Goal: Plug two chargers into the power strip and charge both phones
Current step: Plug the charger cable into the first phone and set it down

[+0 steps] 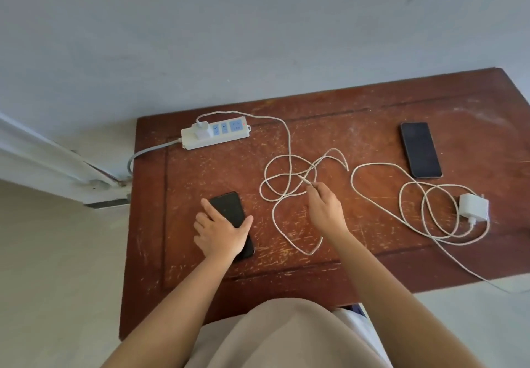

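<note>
Right hand [325,210]: closed in a pinch on the free end of the first cable [289,149], connector tip pointing up and left, raised just over the tangle of loops. Left hand [222,231]: spread flat over the near phone [229,213], fingers wrapping its edges; whether it grips or merely steadies cannot be told.

Table [358,276], taken as the landmark: worn red-brown wood.

Power strip [215,134]: at the table's far left corner. First charger [202,129] is seated in its leftmost socket; the remaining sockets stand free.

Near phone: left of table centre, close to the near edge, long axis running from far-left to near-right. It lies to the left of the right hand, the cable loops between them. Its charging port is not visible; the lower end is covered by the left hand. Judgement: the connector must travel left and toward the near edge to meet that hidden end, with the left hand already nearest to present it.

Far phone [421,149]: toward the table's far right, face dark, untouched.

Second charger [473,206]: at the table's right edge, unplugged, its cable [413,195] coiled beside it; one strand runs off the near right edge and out of view.
</note>
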`<control>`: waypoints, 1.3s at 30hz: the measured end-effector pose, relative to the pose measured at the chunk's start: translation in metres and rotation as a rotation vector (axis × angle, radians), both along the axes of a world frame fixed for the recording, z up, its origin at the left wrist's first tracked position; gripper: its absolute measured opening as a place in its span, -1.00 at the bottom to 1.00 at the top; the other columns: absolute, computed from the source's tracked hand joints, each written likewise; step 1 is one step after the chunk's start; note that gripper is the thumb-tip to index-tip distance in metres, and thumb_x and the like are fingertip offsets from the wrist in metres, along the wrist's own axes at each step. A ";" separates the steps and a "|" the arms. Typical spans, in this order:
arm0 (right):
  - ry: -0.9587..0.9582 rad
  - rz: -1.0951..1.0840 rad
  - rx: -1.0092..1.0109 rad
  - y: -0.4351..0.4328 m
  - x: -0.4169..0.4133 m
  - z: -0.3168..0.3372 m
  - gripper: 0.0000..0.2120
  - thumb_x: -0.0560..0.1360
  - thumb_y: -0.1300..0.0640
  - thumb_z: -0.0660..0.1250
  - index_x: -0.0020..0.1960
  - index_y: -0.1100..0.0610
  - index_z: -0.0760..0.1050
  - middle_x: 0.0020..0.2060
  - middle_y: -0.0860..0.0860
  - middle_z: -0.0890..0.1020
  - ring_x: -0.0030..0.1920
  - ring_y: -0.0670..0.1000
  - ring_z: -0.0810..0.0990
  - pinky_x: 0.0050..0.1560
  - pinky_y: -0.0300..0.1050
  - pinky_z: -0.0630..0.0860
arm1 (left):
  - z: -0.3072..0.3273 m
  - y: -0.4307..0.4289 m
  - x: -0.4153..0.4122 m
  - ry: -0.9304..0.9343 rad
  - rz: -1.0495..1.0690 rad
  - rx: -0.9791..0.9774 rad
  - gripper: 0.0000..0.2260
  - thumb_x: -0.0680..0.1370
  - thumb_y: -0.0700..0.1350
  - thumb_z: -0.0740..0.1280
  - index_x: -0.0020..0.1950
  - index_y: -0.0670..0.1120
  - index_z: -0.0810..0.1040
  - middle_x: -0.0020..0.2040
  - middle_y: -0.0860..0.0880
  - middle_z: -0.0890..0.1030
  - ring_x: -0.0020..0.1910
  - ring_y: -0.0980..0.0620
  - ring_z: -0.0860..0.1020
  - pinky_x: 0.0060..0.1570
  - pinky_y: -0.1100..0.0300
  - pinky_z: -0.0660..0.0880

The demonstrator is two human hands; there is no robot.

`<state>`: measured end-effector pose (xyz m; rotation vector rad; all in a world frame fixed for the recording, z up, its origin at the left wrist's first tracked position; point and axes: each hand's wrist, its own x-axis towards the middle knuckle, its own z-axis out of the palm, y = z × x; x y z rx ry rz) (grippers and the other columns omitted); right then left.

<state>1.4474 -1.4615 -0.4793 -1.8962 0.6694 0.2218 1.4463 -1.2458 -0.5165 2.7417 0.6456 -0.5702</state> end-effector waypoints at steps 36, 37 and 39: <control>-0.067 -0.116 0.905 0.066 -0.015 0.035 -0.66 0.62 0.00 0.33 0.27 0.17 0.63 -0.44 -0.05 0.15 -0.50 -0.12 0.17 -0.48 -0.29 0.31 | 0.066 0.013 0.053 -0.074 0.578 -1.858 -0.40 0.41 0.40 0.41 0.31 0.08 0.62 0.26 -0.15 0.66 0.23 -0.17 0.65 0.13 -0.17 0.61; -0.059 -0.102 0.893 0.067 -0.016 0.037 -0.66 0.62 -0.02 0.34 0.28 0.16 0.63 -0.41 -0.02 0.13 -0.49 -0.12 0.17 -0.47 -0.29 0.30 | 0.066 0.014 0.056 -0.077 0.575 -1.926 -0.32 0.39 0.44 0.39 0.37 0.07 0.56 0.32 -0.16 0.63 0.29 -0.18 0.61 0.18 -0.20 0.58; -0.048 -0.073 0.849 0.069 -0.018 0.041 -0.64 0.61 -0.04 0.34 0.28 0.14 0.64 -0.41 -0.03 0.13 -0.46 -0.11 0.15 -0.47 -0.28 0.29 | 0.070 0.015 0.062 -0.055 0.559 -2.030 -0.18 0.36 0.51 0.35 0.40 -0.05 0.54 0.38 -0.19 0.58 0.37 -0.22 0.54 0.34 -0.26 0.46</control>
